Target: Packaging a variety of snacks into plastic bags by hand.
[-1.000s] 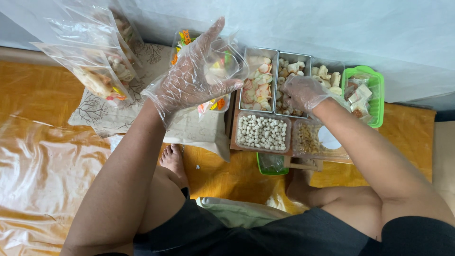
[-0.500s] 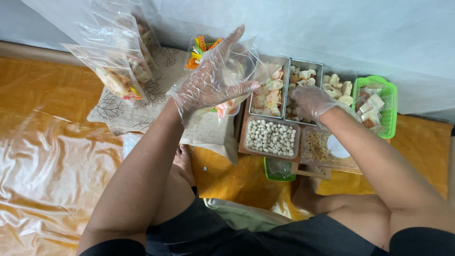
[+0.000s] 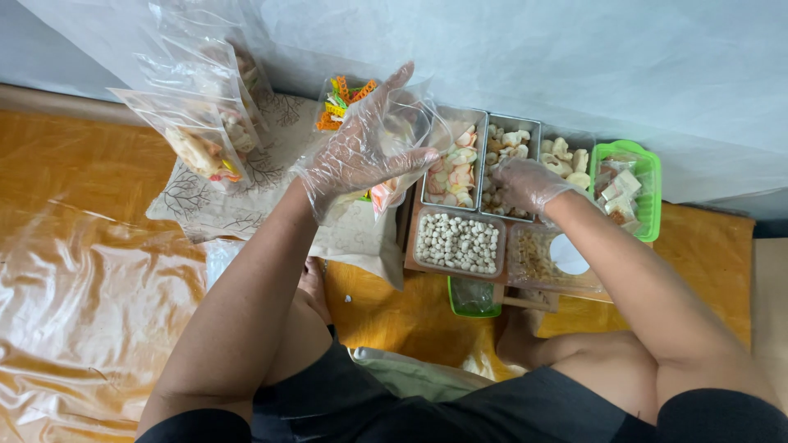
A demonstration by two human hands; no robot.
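Two metal trays (image 3: 454,164) of snacks are sitting beside two green baskets (image 3: 628,193), two clear tubs (image 3: 458,243) and two gloved hands (image 3: 365,152).

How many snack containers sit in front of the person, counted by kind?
Rectangular metal trays of pale snacks: 2
Green plastic baskets: 2
Clear plastic tubs: 3
Total: 7
The gloved right hand reaches into the second metal tray.
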